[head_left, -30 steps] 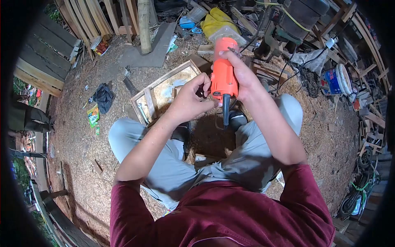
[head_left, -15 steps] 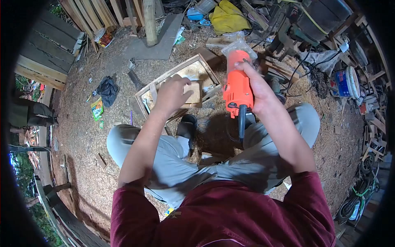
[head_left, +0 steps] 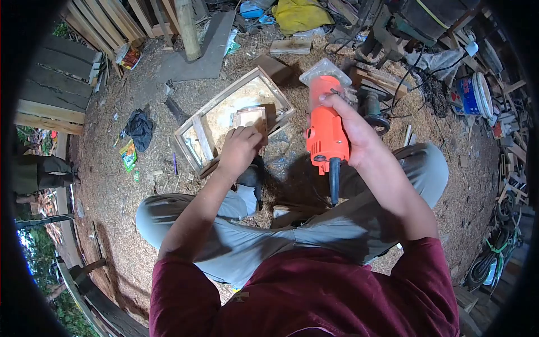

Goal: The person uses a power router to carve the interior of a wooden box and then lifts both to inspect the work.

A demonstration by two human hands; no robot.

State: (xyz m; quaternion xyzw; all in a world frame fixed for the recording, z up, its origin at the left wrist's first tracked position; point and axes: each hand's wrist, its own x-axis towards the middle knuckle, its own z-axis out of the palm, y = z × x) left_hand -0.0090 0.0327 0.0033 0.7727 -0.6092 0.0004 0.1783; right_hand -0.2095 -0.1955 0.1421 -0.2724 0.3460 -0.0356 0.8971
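Note:
My right hand (head_left: 351, 126) is wrapped around an orange power router (head_left: 325, 132), its clear base plate (head_left: 324, 70) pointing away from me and its black cord end toward my lap. To the left, my left hand (head_left: 243, 147) has its fingers closed over the near edge of a small wooden box (head_left: 250, 117). That box lies at the near side of a larger wooden tray (head_left: 219, 98) with a framed rim and a crosspiece. My left fingertips are partly hidden behind the knuckles.
Sawdust covers the ground. A black bag (head_left: 143, 130) and a green packet (head_left: 128, 155) lie to the left. Behind the router are a wood offcut (head_left: 290, 46) and a yellow cloth (head_left: 302, 16). A white-rimmed bucket (head_left: 473, 95) stands at right, with cables nearby.
My left hand has drawn back toward me, from over the small box to its near edge, and its fingers have closed there. The router stays in my right hand, nearly still.

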